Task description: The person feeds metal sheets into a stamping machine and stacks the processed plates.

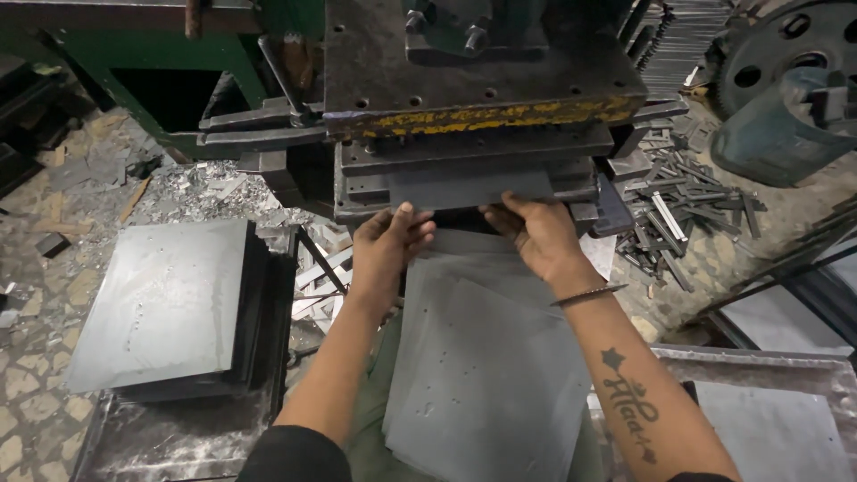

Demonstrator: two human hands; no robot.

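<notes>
A grey metal sheet (471,187) lies half inside the die of a heavy press (482,89). My left hand (393,241) grips its near left edge and my right hand (536,234) grips its near right edge. Under my forearms a loose pile of similar grey sheets (482,357) rests on my lap, fanned out toward the press.
A neat stack of dark sheets (170,303) sits on a low stand at the left. Cut metal strips (678,214) litter the floor at the right. A large gear wheel (786,45) stands at the upper right. Another sheet (772,428) lies at the lower right.
</notes>
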